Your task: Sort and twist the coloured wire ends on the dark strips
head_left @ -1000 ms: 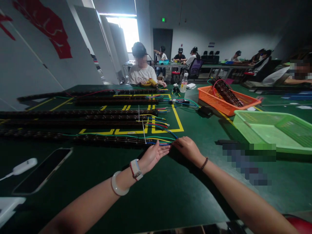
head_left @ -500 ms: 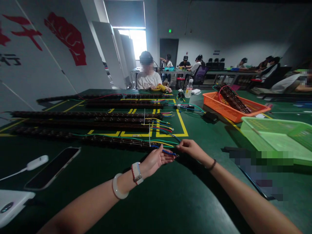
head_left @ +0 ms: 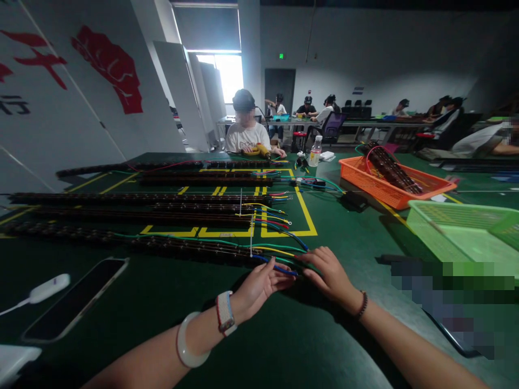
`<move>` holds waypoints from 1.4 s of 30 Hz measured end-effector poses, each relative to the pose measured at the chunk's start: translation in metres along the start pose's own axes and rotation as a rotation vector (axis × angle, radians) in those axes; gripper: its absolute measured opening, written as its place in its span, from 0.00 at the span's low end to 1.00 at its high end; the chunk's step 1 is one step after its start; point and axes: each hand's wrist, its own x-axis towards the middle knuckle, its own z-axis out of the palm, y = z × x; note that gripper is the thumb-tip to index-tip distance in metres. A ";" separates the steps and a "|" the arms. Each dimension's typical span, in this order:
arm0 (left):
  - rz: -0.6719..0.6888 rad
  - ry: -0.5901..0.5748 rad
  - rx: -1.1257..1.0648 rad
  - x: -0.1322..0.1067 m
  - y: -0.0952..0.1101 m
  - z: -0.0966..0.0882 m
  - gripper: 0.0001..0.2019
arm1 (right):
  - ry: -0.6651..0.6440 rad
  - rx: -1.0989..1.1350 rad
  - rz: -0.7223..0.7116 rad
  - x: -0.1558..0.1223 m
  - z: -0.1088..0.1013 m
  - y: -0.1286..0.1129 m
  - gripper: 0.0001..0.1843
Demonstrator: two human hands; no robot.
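My left hand [head_left: 263,286] is turned palm up, its thumb and fingers closed about a blue wire [head_left: 279,268] near the wire's end. To its right, my right hand [head_left: 331,275] has thumb and fingers apart, with the fingertips touching or just over the ends of a yellow wire [head_left: 272,250] and green wires; the exact contact is hidden. These wires come out of the nearest dark, beaded-looking bundle [head_left: 182,249], which lies lengthwise on the table. A white cable tie [head_left: 251,237] stands up from its right end.
Several similar dark bundles [head_left: 141,199] lie behind, their coloured leads pointing right. An orange basket [head_left: 365,186] and a green basket [head_left: 438,229] stand at right. A phone [head_left: 77,300] lies at left. Across the table sits a person [head_left: 248,135] with a yellow tool [head_left: 259,150].
My right hand has opened from a pinch and spread over the wire ends. My left fingers have closed more around the blue wire. The view has tilted slightly.
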 end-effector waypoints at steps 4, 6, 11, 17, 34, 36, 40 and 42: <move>0.003 -0.068 -0.048 0.002 -0.003 -0.005 0.16 | 0.005 -0.041 -0.233 -0.001 -0.002 -0.013 0.20; 0.004 -0.092 -0.063 0.003 -0.002 -0.006 0.17 | -0.006 -0.063 -0.254 0.001 0.001 -0.016 0.19; -0.017 -0.073 0.033 0.001 0.000 -0.003 0.21 | 0.006 -0.032 -0.212 0.002 0.005 -0.012 0.15; -0.119 -0.205 0.421 -0.006 -0.002 0.006 0.25 | -0.126 -0.019 -0.098 0.002 0.007 -0.001 0.14; -0.050 -0.234 0.397 -0.006 -0.004 0.003 0.20 | -0.140 0.269 0.221 0.033 0.000 0.012 0.14; -0.048 -0.254 0.398 -0.006 -0.003 0.003 0.20 | -0.208 0.320 0.249 0.048 0.001 0.016 0.15; -0.038 -0.278 0.412 -0.006 -0.002 0.002 0.20 | -0.404 0.407 0.236 0.071 0.012 0.021 0.22; -0.042 -0.285 0.415 -0.006 -0.002 0.002 0.19 | -0.542 0.433 0.235 0.078 0.018 0.022 0.25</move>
